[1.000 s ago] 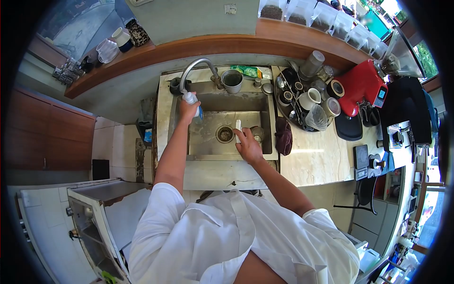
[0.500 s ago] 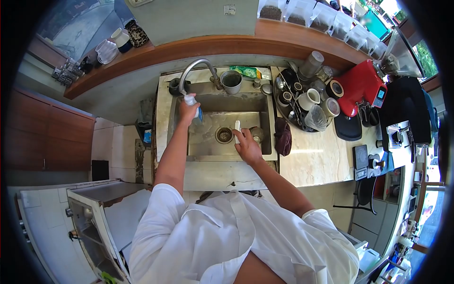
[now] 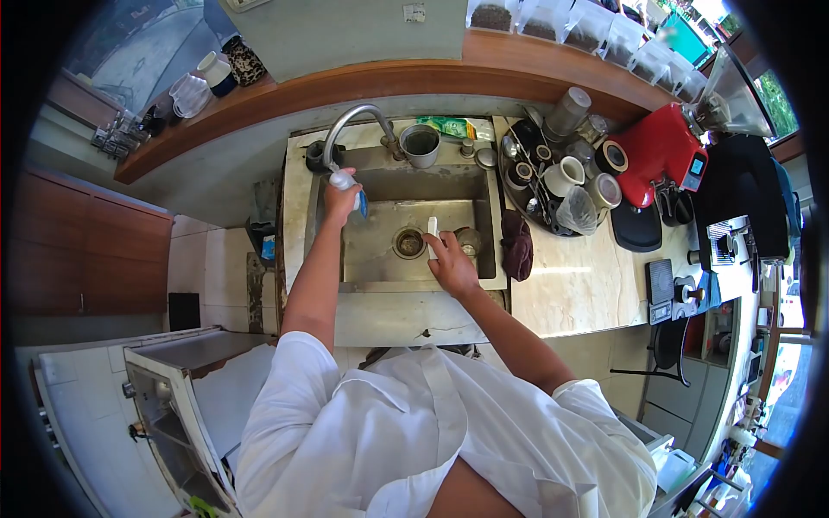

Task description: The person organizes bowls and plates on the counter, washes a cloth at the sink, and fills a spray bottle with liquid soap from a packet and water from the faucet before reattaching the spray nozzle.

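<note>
At the left side of the steel sink (image 3: pixel 397 186), my left hand (image 3: pixel 338 203) is closed around a pale plastic bottle (image 3: pixel 344 180) with a blue part. The bottle's top is right under the mouth of the curved faucet (image 3: pixel 367 110). My right hand (image 3: pixel 453 263) is above the sink's right half, its fingers pinching a slim white piece (image 3: pixel 433 235) whose kind I cannot make out. Just beyond those fingers, a clear glass vessel (image 3: pixel 469 240) stands in the sink, partly hidden by the hand. The round drain (image 3: pixel 408 243) is between my hands.
A grey metal cup (image 3: pixel 421 148) and a green packet (image 3: pixel 445 127) are behind the sink. On the right counter are a dark cloth (image 3: pixel 516 246), a round tray crowded with jugs and jars (image 3: pixel 566 177), and a red grinder (image 3: pixel 648 160). A white-framed cabinet (image 3: pixel 164 414) stands low at left.
My left hand and the bottle have shifted slightly left, with the bottle staying under the faucet. My right hand keeps its pinch on the white piece, almost unmoved.
</note>
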`<state>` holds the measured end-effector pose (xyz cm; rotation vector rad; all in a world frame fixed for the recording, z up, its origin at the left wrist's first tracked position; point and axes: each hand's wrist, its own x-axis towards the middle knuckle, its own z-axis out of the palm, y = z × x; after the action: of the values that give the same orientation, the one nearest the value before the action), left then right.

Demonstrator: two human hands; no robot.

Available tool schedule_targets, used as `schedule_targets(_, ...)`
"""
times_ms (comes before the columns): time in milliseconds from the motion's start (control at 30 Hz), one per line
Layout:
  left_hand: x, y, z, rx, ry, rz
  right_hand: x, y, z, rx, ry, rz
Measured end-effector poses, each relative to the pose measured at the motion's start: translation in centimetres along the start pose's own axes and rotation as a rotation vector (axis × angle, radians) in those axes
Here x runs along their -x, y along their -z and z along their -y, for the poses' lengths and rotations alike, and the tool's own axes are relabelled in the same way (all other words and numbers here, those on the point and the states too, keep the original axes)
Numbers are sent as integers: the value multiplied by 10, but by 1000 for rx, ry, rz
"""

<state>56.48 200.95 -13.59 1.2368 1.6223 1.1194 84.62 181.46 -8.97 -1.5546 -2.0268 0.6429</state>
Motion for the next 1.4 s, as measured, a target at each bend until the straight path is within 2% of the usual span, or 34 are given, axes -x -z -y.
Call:
schedule_targets(300, 3, 0, -7, 14, -55, 1, 0, 0, -1, -27, -5, 5)
schedule_targets(633, 10, 1, -3, -17, -24, 20, 0, 1, -1, -17, -4, 11)
schedule_targets(767, 35, -21, 25, -21, -155, 29, 0, 2, 1, -27, -16, 31)
schedule_targets(833, 49, -30, 33, -29, -154, 227, -1, 1, 0, -24, 0, 11)
schedule_targets(867, 57, -35, 27, 50, -97, 213, 0, 1, 0, -21, 12, -6)
schedule_targets(1000, 82, -46, -3, 108, -108, 255, 0, 4, 2, -56, -28, -1)
schedule_targets(1067, 85, -54, -6, -25, -329, 252, 0, 7, 4, -150, -18, -91)
schedule_targets(1100, 85, -54, -8, -23, -332, 250, -2, 9, 3, -148, -14, -92)
schedule_targets(1167, 82, -52, -11, 33, -333, 225, -7, 18, 2, -214, 115, -479)
schedule_targets(1233, 85, -55, -12, 65, -344, 238, -15, 33, 7, -329, 49, -690)
schedule_targets(1267, 89, -56, -14, 93, -348, 264, -19, 52, 18, -333, 51, -733)
schedule_targets(1300, 93, -57, -16, 94, -346, 257, -26, 58, 18, -573, 85, -790)
schedule_targets(1367, 103, -55, -34, -18, -311, 253, -38, 95, 49, -757, 228, -903)
schedule_targets(1400, 105, -56, -39, -17, -311, 249, -45, 108, 59, -758, 230, -900)
